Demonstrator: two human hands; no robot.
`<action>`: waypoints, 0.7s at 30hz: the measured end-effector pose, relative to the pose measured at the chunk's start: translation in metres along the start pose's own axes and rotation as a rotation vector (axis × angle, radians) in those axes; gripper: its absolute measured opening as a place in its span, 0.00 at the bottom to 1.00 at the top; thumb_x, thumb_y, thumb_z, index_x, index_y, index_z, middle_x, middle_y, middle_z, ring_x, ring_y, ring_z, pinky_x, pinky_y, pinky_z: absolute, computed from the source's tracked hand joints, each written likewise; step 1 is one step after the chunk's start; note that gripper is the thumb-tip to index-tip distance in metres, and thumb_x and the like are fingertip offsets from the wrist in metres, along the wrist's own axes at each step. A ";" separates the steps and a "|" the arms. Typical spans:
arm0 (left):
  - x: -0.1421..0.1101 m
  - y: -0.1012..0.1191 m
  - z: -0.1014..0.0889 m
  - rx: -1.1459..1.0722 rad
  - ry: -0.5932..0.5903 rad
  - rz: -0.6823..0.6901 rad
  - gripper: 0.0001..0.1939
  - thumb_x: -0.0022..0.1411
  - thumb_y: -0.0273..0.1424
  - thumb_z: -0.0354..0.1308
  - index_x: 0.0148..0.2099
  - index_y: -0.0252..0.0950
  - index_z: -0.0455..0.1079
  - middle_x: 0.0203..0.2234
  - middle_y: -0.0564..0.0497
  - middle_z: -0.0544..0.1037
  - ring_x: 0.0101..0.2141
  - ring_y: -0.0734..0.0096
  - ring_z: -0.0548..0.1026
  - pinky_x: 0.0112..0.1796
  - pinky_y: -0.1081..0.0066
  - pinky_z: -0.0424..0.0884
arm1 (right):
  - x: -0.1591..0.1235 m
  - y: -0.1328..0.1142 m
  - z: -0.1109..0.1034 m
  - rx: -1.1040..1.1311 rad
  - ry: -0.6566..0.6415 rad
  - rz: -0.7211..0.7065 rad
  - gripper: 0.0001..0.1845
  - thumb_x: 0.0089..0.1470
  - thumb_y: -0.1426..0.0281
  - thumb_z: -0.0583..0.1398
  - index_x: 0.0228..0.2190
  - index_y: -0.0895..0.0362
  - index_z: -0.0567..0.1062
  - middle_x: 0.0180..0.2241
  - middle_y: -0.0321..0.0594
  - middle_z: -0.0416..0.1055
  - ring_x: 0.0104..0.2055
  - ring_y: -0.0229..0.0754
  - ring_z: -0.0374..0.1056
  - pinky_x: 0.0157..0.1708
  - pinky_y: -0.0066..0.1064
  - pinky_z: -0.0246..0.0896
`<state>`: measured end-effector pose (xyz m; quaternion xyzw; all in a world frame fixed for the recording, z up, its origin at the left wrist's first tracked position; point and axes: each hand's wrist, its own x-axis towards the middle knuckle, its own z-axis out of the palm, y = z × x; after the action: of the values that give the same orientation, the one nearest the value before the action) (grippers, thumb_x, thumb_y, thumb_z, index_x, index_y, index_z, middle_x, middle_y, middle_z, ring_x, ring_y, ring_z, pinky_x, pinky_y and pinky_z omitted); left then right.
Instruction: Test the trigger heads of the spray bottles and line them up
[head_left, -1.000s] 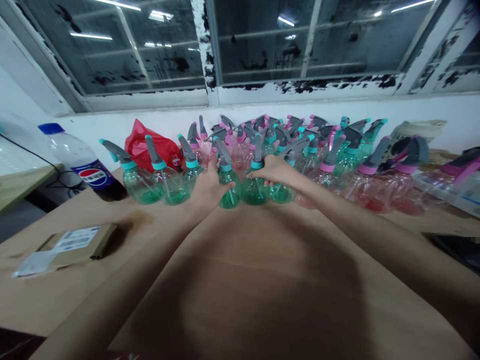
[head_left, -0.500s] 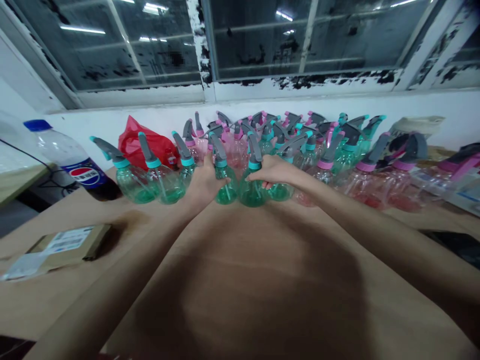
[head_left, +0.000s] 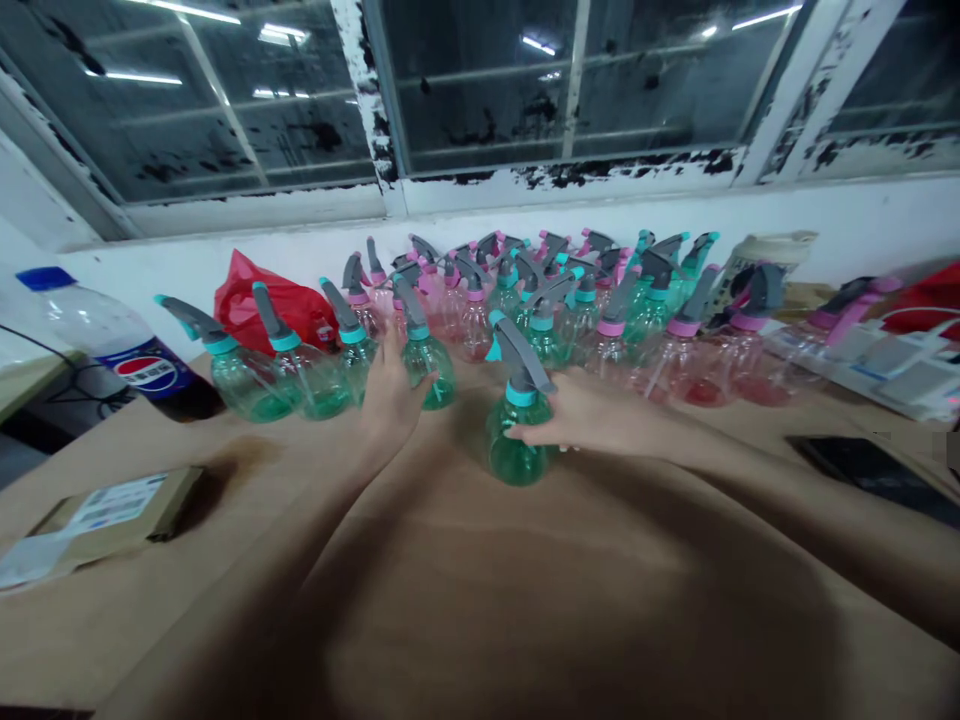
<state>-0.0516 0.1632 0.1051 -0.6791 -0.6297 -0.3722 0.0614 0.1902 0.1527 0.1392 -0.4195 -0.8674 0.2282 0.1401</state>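
Observation:
My right hand (head_left: pixel 577 410) is wrapped round the body of a green spray bottle (head_left: pixel 519 465) with a turquoise collar and grey trigger head. This bottle is in front of the others, close to or on the tabletop; its nozzle points left and away. My left hand (head_left: pixel 394 395) has its fingers stretched out, thumb apart, between two bottles of the left row. Its thumb tip is at the side of another green spray bottle (head_left: pixel 435 370); whether it touches is hard to tell. Further left in that row stand more green bottles, among them a spray bottle (head_left: pixel 319 385).
Behind are several pink and green spray bottles (head_left: pixel 474 325) along the wall. A cola bottle (head_left: pixel 142 350), a red plastic bag (head_left: pixel 262 305) and a cardboard parcel (head_left: pixel 112 515) lie left. A dark phone (head_left: pixel 870 470) and a white tray (head_left: pixel 870 365) are right.
My right hand has drawn the green spray bottle out of the row, towards me. My left hand stays by the row, fingers stretched. The view has shifted slightly right.

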 end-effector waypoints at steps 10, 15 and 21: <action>-0.082 0.088 -0.014 -0.124 -0.216 0.045 0.22 0.68 0.38 0.47 0.60 0.35 0.56 0.55 0.41 0.65 0.56 0.55 0.63 0.56 0.53 0.59 | -0.078 0.011 -0.009 -0.007 0.115 -0.127 0.10 0.46 0.61 0.64 0.27 0.53 0.73 0.25 0.35 0.71 0.28 0.41 0.66 0.27 0.32 0.57; -0.112 0.129 -0.003 -0.333 -0.415 0.110 0.19 0.70 0.40 0.41 0.58 0.41 0.60 0.54 0.47 0.67 0.56 0.61 0.64 0.56 0.57 0.59 | -0.107 0.025 -0.026 -0.043 0.025 -0.201 0.10 0.52 0.60 0.60 0.31 0.54 0.72 0.33 0.37 0.74 0.33 0.41 0.68 0.33 0.33 0.59; -0.123 0.158 0.017 -0.456 -0.609 0.241 0.30 0.64 0.44 0.53 0.63 0.40 0.49 0.55 0.42 0.64 0.55 0.52 0.63 0.53 0.51 0.63 | -0.139 0.042 -0.034 -0.018 0.016 -0.178 0.12 0.54 0.59 0.59 0.34 0.54 0.72 0.36 0.37 0.74 0.34 0.41 0.68 0.36 0.34 0.61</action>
<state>0.1065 0.0414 0.0815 -0.8237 -0.4362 -0.2741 -0.2370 0.3178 0.0748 0.1400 -0.3438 -0.9021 0.2037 0.1632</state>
